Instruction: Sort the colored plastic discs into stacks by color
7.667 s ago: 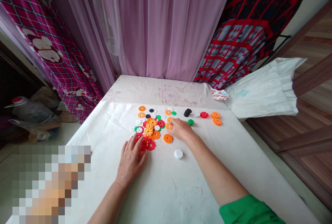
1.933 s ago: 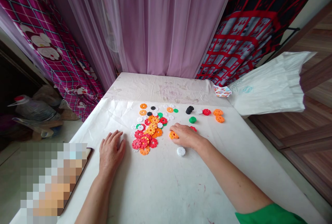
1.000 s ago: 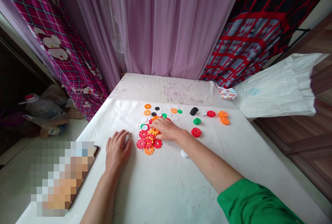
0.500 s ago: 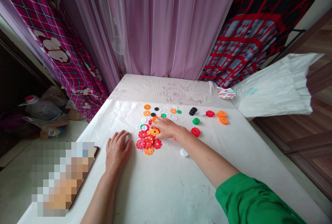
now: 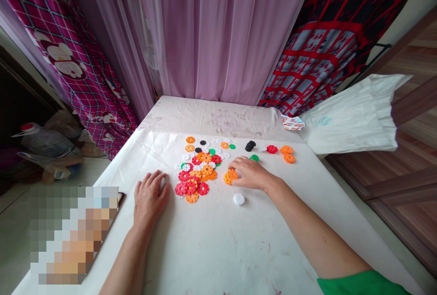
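Curling its fingers at the right edge of a small cluster of orange discs [image 5: 231, 176], the right hand [image 5: 254, 175] is touching or nearly touching them. Thumb and forefinger are standing a narrow gap apart; whether they are pinching a disc, I cannot tell. The cluster is lying on the white tablecloth [image 5: 205, 251], just right of the mixed pile [image 5: 196, 174] and slightly beyond the white stack [image 5: 239, 199]. The left hand [image 5: 150, 199] is resting palm down, left of the pile, its fingers a little apart, and is showing nothing in its hold.

The orange discs are looking like thin moulded plastic: probably light, stiff and hard to damage, though perhaps a bit slippery on their flat faces. Their notched rims are offering the best hold, so thumb and forefinger should be gripping opposite edges, not pressing on the top. Because the pieces are overlapping, a loose pinch could be letting one slide off another; squaring the edges first would be helping.

Beyond the right hand, the green stack [image 5: 254, 158] is sitting close by, with the black stack [image 5: 250, 146] farther away. The red stack [image 5: 272, 149] and the far orange group [image 5: 288, 154] are lying farther right.
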The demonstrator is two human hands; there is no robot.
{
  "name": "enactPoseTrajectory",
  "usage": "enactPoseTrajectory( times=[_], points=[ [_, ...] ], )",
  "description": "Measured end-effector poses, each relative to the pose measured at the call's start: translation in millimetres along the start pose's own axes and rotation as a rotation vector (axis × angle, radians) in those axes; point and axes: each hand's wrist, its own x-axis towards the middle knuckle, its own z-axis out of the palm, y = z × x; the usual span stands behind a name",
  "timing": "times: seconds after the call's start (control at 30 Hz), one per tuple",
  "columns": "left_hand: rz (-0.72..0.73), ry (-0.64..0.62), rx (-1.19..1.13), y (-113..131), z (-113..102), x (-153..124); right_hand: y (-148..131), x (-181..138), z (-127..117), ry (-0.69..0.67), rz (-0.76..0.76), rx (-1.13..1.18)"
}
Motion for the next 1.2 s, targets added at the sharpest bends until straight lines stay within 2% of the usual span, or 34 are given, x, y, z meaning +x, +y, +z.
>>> enactPoseTrajectory(
  times=[0.23,0.5,0.77,1.0,1.2],
  points=[
    [0.008,-0.006,0.012,-1,0,0,1,1,18,0.005,-0.021,0.015],
    [0.005,0.003,0.003,-1,0,0,-9,2,25,-0.024,-0.006,-0.009],
    [-0.004,0.000,0.010,-1,0,0,-20,5,23,-0.105,0.060,-0.102],
    [0.007,0.010,0.001,-1,1,0,-21,12,21,-0.134,0.024,-0.141],
    [0.022,0.020,0.006,-5,3,1,-4,0,-6,-0.082,0.076,-0.055]
  ],
)
